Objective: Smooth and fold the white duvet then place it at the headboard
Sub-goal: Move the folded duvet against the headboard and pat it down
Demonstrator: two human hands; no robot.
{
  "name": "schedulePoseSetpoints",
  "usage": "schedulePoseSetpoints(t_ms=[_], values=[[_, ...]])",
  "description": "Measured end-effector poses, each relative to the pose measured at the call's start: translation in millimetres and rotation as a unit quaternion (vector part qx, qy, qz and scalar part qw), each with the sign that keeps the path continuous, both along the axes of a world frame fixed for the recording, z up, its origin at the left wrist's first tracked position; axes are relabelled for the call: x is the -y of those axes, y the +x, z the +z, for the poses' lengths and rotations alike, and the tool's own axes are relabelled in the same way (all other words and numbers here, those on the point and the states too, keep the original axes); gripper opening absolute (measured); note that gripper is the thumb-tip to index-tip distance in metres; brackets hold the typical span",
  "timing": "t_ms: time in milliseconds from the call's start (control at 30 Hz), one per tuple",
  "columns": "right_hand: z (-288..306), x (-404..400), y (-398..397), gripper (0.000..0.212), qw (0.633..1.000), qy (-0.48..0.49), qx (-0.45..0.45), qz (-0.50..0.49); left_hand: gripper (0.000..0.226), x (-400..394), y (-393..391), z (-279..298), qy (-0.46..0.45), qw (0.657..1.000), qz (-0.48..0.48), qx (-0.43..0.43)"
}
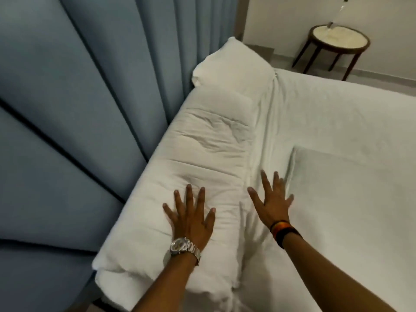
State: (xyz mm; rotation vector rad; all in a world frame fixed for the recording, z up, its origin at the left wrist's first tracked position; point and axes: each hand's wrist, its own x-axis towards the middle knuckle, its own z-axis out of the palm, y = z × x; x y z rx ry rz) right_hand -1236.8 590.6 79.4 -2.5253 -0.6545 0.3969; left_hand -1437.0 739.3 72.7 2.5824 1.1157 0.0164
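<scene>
- The duvet is already folded into a long roll along the bed's headboard edge, snug against the blue padded headboard, with a pillow at the far end.
- Your left hand is flat and spread on top of the roll; your right hand is spread just beside it on the sheet. Neither's gripping anything.
- Push too hard and you'll probably shove the near end off the bed's corner, since it looks like it overhangs a bit.
- Those creases mid-roll could set in if you only smooth your end.
</scene>
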Motion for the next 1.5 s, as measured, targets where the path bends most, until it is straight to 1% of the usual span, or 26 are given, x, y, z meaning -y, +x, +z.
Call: schedulePoseSetpoints(t_ms=[100, 200, 267, 300, 333, 400, 433, 500, 567, 633, 667, 767, 833, 933, 1033, 1133, 1233, 1333, 1433, 1500], values=[[-2.1, 117.7, -2.9, 0.078, 0.993, -0.042, -0.001, -0.114, 0.067, 62.3, 21.8, 18.2, -0.021, 0.996, -0.081, 0.031], [-16.8, 215.2, -2.2, 0.086, 0.976, -0.096, -0.024, -0.191, 0.065, 127.8, 53.6, 10.9, -0.041, 0.989, -0.139, 0.0], [-29.4, 260.9, -4.1, 0.09, 0.967, -0.11, -0.047, -0.225, 0.066, 158.1, 68.9, -8.5, -0.093, 0.986, -0.14, -0.025], [-35.3, 280.3, -4.5, 0.093, 0.963, -0.108, -0.063, -0.241, 0.068, 171.7, 75.6, -21.3, -0.143, 0.981, -0.125, -0.03], [-37.4, 294.1, -4.3, 0.096, 0.959, -0.096, -0.082, -0.254, 0.072, 182.4, 81.5, -33.0, -0.194, 0.975, -0.103, -0.033], [-39.8, 312.3, 0.5, 0.103, 0.949, -0.055, -0.114, -0.288, 0.082, 198.9, 90.3, -49.7, -0.254, 0.964, -0.064, -0.043], [-40.6, 316.9, 4.7, 0.107, 0.939, -0.033, -0.127, -0.319, 0.083, 204.1, 92.1, -52.8, -0.287, 0.956, -0.042, -0.044], [-42.5, 335.9, 10.2, 0.111, 0.905, 0.001, -0.163, -0.393, 0.076, 220.5, 96.9, -55.5, -0.337, 0.941, -0.005, -0.031], [-45.8, 357.1, 12.3, 0.112, 0.887, 0.045, -0.207, -0.411, 0.072, 232.9, 100.6, -54.4, -0.339, 0.94, 0.014, 0.009], [-44.9, 370.2, 14.9, 0.109, 0.884, 0.103, -0.236, -0.389, 0.07, 244.0, 103.2, -48.6, -0.324, 0.944, 0.012, 0.061], [-42.7, 372.8, 17.3, 0.108, 0.885, 0.131, -0.237, -0.38, 0.068, 250.9, 104.9, -43.4, -0.32, 0.943, 0.008, 0.09], [-29.1, 364.5, 23.5, 0.105, 0.889, 0.199, -0.189, -0.368, 0.061, 265.5, 116.8, -14.8, -0.293, 0.942, -0.008, 0.167], [-6.8, 353.2, 24.0, 0.108, 0.881, 0.248, -0.166, -0.367, 0.056, 265.1, 127.5, 13.2, -0.263, 0.94, -0.03, 0.214], [33.0, 337.2, 34.5, 0.112, 0.864, 0.316, -0.155, -0.36, 0.051, 254.5, 155.2, 56.9, -0.22, 0.938, -0.07, 0.259], [87.4, 317.6, 45.9, 0.103, 0.862, 0.362, -0.118, -0.335, 0.051, 236.9, 171.5, 123.7, -0.167, 0.923, -0.094, 0.334], [140.3, 286.4, 50.8, 0.094, 0.864, 0.397, -0.08, -0.299, 0.047, 210.2, 165.3, 184.8, -0.116, 0.9, -0.105, 0.407], [184.7, 235.5, 40.5, 0.094, 0.867, 0.421, -0.044, -0.262, 0.049, 157.5, 140.9, 222.9, -0.056, 0.897, -0.1, 0.426], [215.1, 173.3, 20.9, 0.095, 0.873, 0.428, -0.035, -0.233, 0.051, 91.7, 107.3, 253.1, 0.007, 0.902, -0.086, 0.422], [224.7, 107.6, -7.4, 0.092, 0.883, 0.42, -0.043, -0.206, 0.052, 27.7, 64.0, 266.0, 0.036, 0.909, -0.072, 0.409], [213.9, 63.1, -31.0, 0.09, 0.89, 0.406, -0.069, -0.194, 0.05, -17.0, 31.9, 253.2, 0.05, 0.931, -0.043, 0.36]])
